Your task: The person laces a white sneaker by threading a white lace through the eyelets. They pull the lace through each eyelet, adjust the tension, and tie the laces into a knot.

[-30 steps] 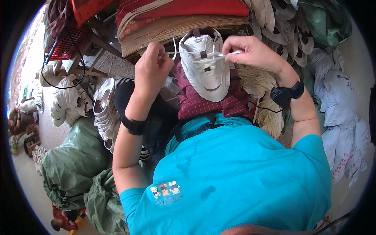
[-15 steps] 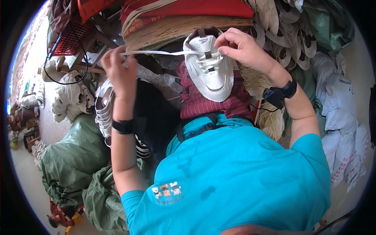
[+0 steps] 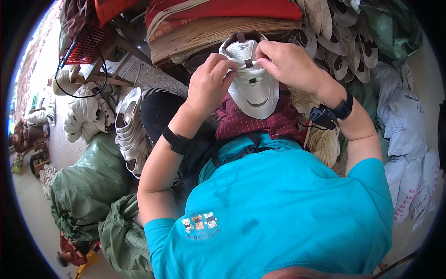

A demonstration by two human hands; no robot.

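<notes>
A white shoe upper [image 3: 254, 95] with a mesh toe and brown-lined collar lies over my maroon striped apron [image 3: 288, 118], collar pointing away from me. A white shoelace [image 3: 241, 62] crosses its tongue near the top eyelets. At the upper's left eyelet edge, the fingers of my left hand [image 3: 209, 83] are pinched together on the lace, though the fingertips partly hide it. My right hand [image 3: 292, 63] grips the right eyelet edge between thumb and forefinger, close to the tongue. The lace's free end cannot be seen.
Beyond the shoe stands a worn wooden block [image 3: 200, 35] with red cloth over it. Stacked shoe uppers [image 3: 130, 135] lie at left, beside a green sack [image 3: 88, 176]. Grey pieces [image 3: 344, 46] hang at far right, above white bags [image 3: 404, 121]. Pale laces [image 3: 325, 146] hang by my right side.
My left hand has come in from the far left, where it held the lace stretched out, to the shoe's eyelets. My right hand stays near the eyelets, shifted slightly.
</notes>
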